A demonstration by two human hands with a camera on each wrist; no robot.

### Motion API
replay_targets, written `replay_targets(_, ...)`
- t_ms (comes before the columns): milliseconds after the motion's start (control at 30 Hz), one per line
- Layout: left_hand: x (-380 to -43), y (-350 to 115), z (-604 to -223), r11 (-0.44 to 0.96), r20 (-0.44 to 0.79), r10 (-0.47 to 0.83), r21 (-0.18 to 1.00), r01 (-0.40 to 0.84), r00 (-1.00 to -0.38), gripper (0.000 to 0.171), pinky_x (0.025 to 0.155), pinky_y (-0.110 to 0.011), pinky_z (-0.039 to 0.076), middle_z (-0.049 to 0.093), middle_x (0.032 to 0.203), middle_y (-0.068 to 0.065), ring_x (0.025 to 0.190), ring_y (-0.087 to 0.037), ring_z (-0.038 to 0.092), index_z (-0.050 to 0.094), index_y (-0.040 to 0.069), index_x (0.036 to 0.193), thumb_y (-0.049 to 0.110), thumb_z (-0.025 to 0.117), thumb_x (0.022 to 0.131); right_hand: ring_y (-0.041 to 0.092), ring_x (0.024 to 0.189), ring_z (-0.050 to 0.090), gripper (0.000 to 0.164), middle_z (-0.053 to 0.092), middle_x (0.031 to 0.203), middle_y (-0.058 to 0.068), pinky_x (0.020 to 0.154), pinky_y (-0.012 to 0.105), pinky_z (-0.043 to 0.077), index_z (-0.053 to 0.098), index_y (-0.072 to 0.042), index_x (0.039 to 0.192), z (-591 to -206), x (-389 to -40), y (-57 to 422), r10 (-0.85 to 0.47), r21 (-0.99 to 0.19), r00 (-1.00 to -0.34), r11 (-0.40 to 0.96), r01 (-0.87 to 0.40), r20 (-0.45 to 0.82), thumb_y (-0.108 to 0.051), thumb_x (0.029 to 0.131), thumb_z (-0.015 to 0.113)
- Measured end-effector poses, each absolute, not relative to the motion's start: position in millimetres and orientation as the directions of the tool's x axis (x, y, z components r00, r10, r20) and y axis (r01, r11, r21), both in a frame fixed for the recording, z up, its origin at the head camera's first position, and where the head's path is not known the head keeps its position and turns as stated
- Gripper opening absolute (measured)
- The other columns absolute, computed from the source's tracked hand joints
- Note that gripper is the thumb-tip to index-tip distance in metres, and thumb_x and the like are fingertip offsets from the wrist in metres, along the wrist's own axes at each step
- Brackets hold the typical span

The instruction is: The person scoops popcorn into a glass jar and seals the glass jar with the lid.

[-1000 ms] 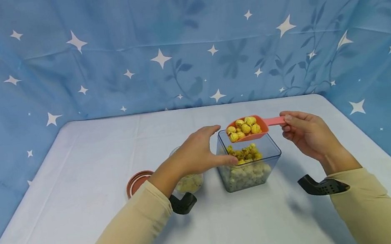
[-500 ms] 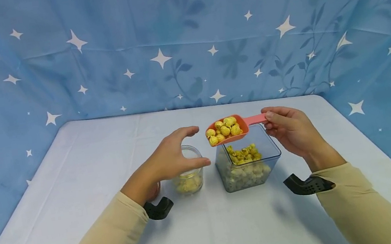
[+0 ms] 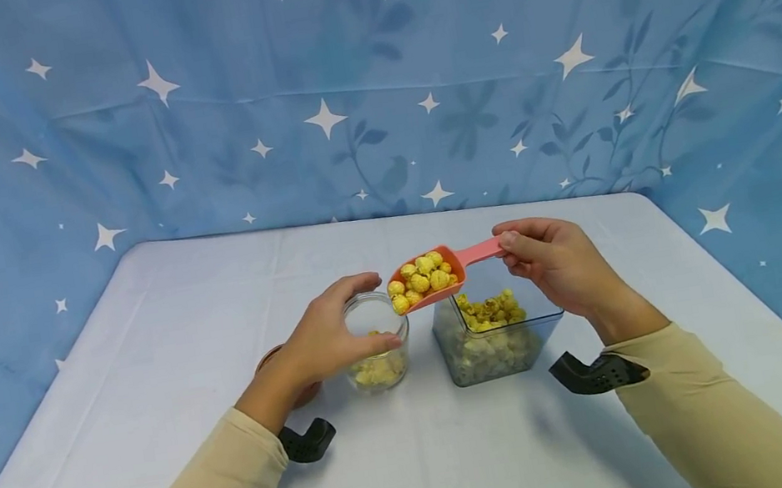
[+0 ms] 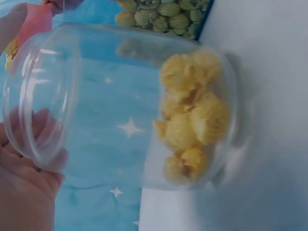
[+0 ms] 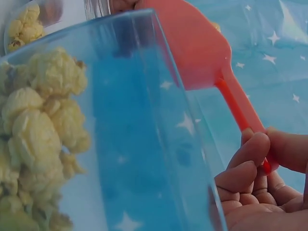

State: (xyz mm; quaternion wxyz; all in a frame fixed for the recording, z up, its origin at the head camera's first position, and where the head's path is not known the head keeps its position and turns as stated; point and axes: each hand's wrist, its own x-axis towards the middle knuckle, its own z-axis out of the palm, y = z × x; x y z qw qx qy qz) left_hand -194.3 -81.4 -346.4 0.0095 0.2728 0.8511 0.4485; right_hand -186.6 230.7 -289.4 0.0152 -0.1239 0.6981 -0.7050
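Observation:
My right hand (image 3: 557, 265) pinches the end of the handle of a coral-pink scoop (image 3: 479, 251) heaped with yellow popcorn (image 3: 434, 275). The scoop's lip reaches the right side of a clear round jar (image 3: 396, 365), just above its rim. Around the jar's upper part curve the thumb and fingers of my left hand (image 3: 321, 334). A few popcorn pieces (image 4: 187, 115) lie at the jar's bottom in the left wrist view. Under the scoop and right hand stands a clear square container (image 3: 524, 325), partly filled with popcorn (image 3: 492, 311).
A brown-red round lid (image 3: 311, 392) lies left of the jar, mostly hidden by my left wrist. White cloth (image 3: 423, 458) covers the table. Behind it hangs a blue curtain (image 3: 243, 64) with white stars.
The loaded scoop has moved left from over the square container to the jar. My left hand has left the container's side and come round the jar.

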Motion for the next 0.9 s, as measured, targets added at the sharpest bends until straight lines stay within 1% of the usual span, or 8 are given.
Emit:
replay_targets(67, -194.2, -80.9, -348.9, 0.449, 0.236, 0.462, 0.769, 0.455, -0.855, 0.082, 0.108, -0.048, 0.04, 0.054, 0.142, -0.004, 0.132, -0.023, 0.048, 0.049, 0.009, 0.145, 0.036, 0.087, 0.077, 0.013, 0.078, 0.055, 0.014, 0.064, 0.089, 0.002, 0.074, 0.022, 0.052, 0.071, -0.01, 0.106, -288.4, -186.9, 226.9, -0.191, -0.99, -0.972, 0.008, -0.142, 0.138, -0.008, 0.102, 0.057)
replay_targets(133, -194.4, -80.3, -351.2, 0.453, 0.236, 0.452, 0.77, 0.449, -0.86, 0.083, 0.109, -0.049, 0.039, 0.054, 0.142, -0.004, 0.133, -0.023, 0.047, 0.05, 0.009, 0.144, 0.036, 0.087, 0.076, 0.013, 0.079, 0.055, 0.015, 0.064, 0.09, 0.001, 0.076, 0.022, 0.052, 0.068, -0.003, 0.111, -287.5, -187.2, 223.2, -0.188, -0.99, -0.975, 0.041, -0.131, 0.121, -0.009, 0.103, 0.057)
replay_targets(267, -194.1, -79.4, -353.6, 0.462, 0.225, 0.432, 0.777, 0.428, -0.873, 0.085, 0.11, -0.049, 0.038, 0.055, 0.141, -0.003, 0.134, -0.023, 0.046, 0.05, 0.009, 0.144, 0.037, 0.089, 0.075, 0.014, 0.082, 0.056, 0.031, 0.064, 0.093, 0.002, 0.079, 0.023, 0.053, 0.059, 0.012, 0.124, -285.4, -187.3, 216.7, -0.18, -0.982, -0.979, 0.145, -0.122, 0.095, -0.011, 0.104, 0.056)
replay_targets(333, -193.8, -79.2, -354.0, 0.461, 0.219, 0.427, 0.782, 0.419, -0.878, 0.085, 0.11, -0.05, 0.038, 0.055, 0.141, -0.002, 0.135, -0.023, 0.045, 0.05, 0.009, 0.144, 0.036, 0.09, 0.074, 0.016, 0.085, 0.056, 0.037, 0.064, 0.097, 0.003, 0.08, 0.023, 0.053, 0.055, 0.015, 0.129, -284.2, -187.5, 213.8, -0.173, -0.97, -0.981, 0.21, -0.12, 0.083, -0.013, 0.104, 0.056)
replay_targets(467, -193.6, -79.3, -353.9, 0.461, 0.21, 0.421, 0.788, 0.407, -0.883, 0.084, 0.11, -0.05, 0.037, 0.054, 0.142, -0.002, 0.135, -0.023, 0.045, 0.051, 0.01, 0.144, 0.036, 0.09, 0.074, 0.021, 0.088, 0.057, 0.041, 0.064, 0.1, 0.009, 0.08, 0.024, 0.053, 0.059, 0.009, 0.13, -281.0, -188.2, 208.2, -0.168, -0.925, -0.982, 0.355, -0.137, 0.081, -0.021, 0.103, 0.06)
replay_targets(567, -193.5, -79.1, -353.5, 0.46, 0.198, 0.417, 0.796, 0.394, -0.887, 0.084, 0.11, -0.051, 0.038, 0.054, 0.142, -0.002, 0.134, -0.023, 0.045, 0.051, 0.011, 0.144, 0.036, 0.09, 0.074, 0.026, 0.088, 0.056, 0.039, 0.063, 0.098, 0.015, 0.078, 0.027, 0.052, 0.062, 0.005, 0.128, -279.2, -188.9, 205.0, -0.177, -0.89, -0.979, 0.424, -0.165, 0.097, -0.025, 0.102, 0.061)
replay_targets(700, -193.6, -78.7, -353.3, 0.458, 0.184, 0.412, 0.805, 0.377, -0.892, 0.084, 0.108, -0.051, 0.039, 0.054, 0.142, -0.001, 0.132, -0.023, 0.046, 0.051, 0.012, 0.144, 0.036, 0.09, 0.074, 0.03, 0.088, 0.055, 0.036, 0.062, 0.096, 0.017, 0.075, 0.03, 0.051, 0.064, 0.004, 0.126, -277.1, -188.6, 202.7, -0.19, -0.868, -0.975, 0.456, -0.195, 0.118, -0.024, 0.103, 0.06)
replay_targets(900, -193.7, -79.6, -353.5, 0.448, 0.186, 0.419, 0.81, 0.38, -0.889, 0.084, 0.105, -0.051, 0.042, 0.055, 0.141, -0.001, 0.131, -0.024, 0.047, 0.051, 0.009, 0.144, 0.036, 0.09, 0.074, 0.027, 0.085, 0.055, 0.036, 0.062, 0.094, 0.017, 0.072, 0.03, 0.05, 0.064, 0.004, 0.126, -276.1, -187.9, 202.6, -0.188, -0.857, -0.974, 0.475, -0.2, 0.123, -0.023, 0.102, 0.06)
